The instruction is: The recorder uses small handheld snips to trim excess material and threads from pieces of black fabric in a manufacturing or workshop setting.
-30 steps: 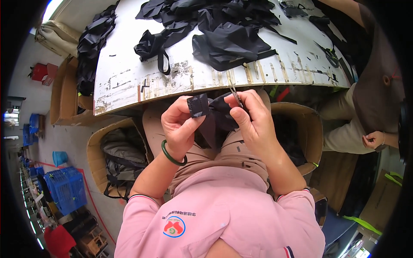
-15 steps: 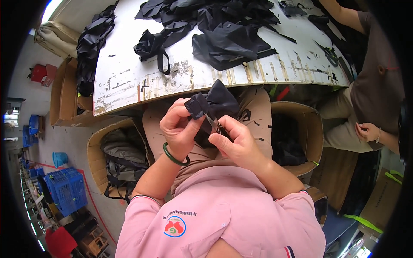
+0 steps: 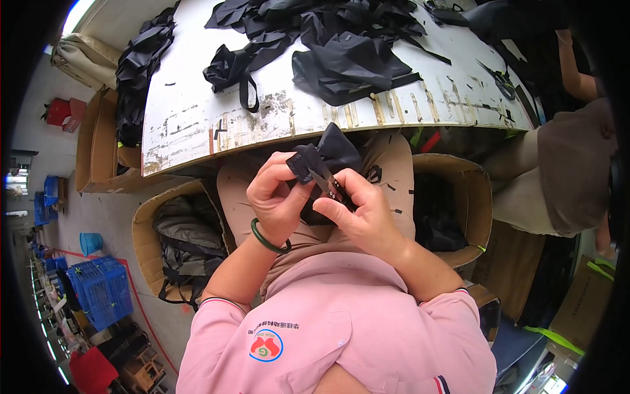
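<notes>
The left hand (image 3: 274,196) is pinching black cloth (image 3: 338,150). The right hand (image 3: 362,209) is gripping scissors (image 3: 333,190), blades pointing toward the cloth.

A bucket (image 3: 90,243) stands near a blue crate (image 3: 100,290).

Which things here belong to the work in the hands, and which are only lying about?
In the work:
black cloth, in the left hand
snips, in the right hand
perhaps the black pile, on the table

Seemingly just lying about:
scissors, on the table
blue bucket
blue crate
red box
</notes>
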`<state>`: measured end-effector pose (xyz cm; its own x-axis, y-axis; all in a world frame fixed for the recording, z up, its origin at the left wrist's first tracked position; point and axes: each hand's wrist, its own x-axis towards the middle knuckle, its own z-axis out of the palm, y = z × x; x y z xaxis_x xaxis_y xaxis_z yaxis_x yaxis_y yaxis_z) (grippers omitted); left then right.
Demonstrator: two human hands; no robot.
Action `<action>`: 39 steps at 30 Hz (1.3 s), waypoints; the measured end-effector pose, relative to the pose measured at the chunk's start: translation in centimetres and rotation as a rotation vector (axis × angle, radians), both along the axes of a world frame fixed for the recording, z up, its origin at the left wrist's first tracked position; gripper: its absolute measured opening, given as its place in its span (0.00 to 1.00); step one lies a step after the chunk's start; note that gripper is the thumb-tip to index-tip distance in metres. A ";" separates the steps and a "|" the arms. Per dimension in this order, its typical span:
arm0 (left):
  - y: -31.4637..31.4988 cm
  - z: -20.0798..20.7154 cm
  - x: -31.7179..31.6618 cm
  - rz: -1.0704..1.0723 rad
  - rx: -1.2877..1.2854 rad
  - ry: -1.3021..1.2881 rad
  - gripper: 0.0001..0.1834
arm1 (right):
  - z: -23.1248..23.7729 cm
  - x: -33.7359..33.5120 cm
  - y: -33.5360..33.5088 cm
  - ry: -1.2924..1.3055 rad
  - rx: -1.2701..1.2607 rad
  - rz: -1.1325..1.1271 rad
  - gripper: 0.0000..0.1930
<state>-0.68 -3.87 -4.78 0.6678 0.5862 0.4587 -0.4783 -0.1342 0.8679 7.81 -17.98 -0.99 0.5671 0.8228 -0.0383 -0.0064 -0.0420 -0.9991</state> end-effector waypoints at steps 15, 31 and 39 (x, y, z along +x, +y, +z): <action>-0.1 0.0 0.4 0.027 0.134 -0.003 0.09 | 0.1 0.7 0.0 -0.334 -0.029 -0.054 0.15; 1.5 0.6 0.2 -0.161 0.258 -0.027 0.10 | 0.6 1.7 -1.3 -0.172 -0.073 -0.012 0.14; 2.4 1.8 -0.1 -0.518 -0.211 0.169 0.06 | 1.7 3.7 -2.6 -0.128 -0.165 0.179 0.16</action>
